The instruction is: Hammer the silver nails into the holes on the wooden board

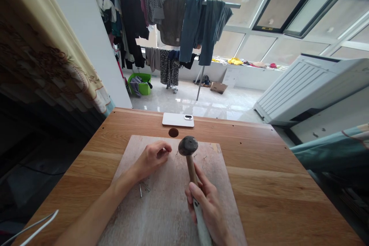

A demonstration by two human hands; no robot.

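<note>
My right hand [206,200] is wrapped round the wooden handle of a hammer [188,146], its dark head raised over the far part of a worn wooden board [167,203]. To the left, my left hand [154,157] is curled closed just above the board; anything in its fingers is hidden. Several nails stand in the board near the hammer head, one nail [205,157] to its right and another nail [177,152] between the head and my left fingertips. Loose nails [141,190] lie beside my left forearm.
The board rests on a wooden table [268,184]. Along its far edge lies a white phone [178,120] behind a round hole [173,132]. Beyond are a laundry rack with clothes [173,19], a green basket [145,89] and a white cabinet-like unit [300,84]. A white cable [42,228] shows lower left.
</note>
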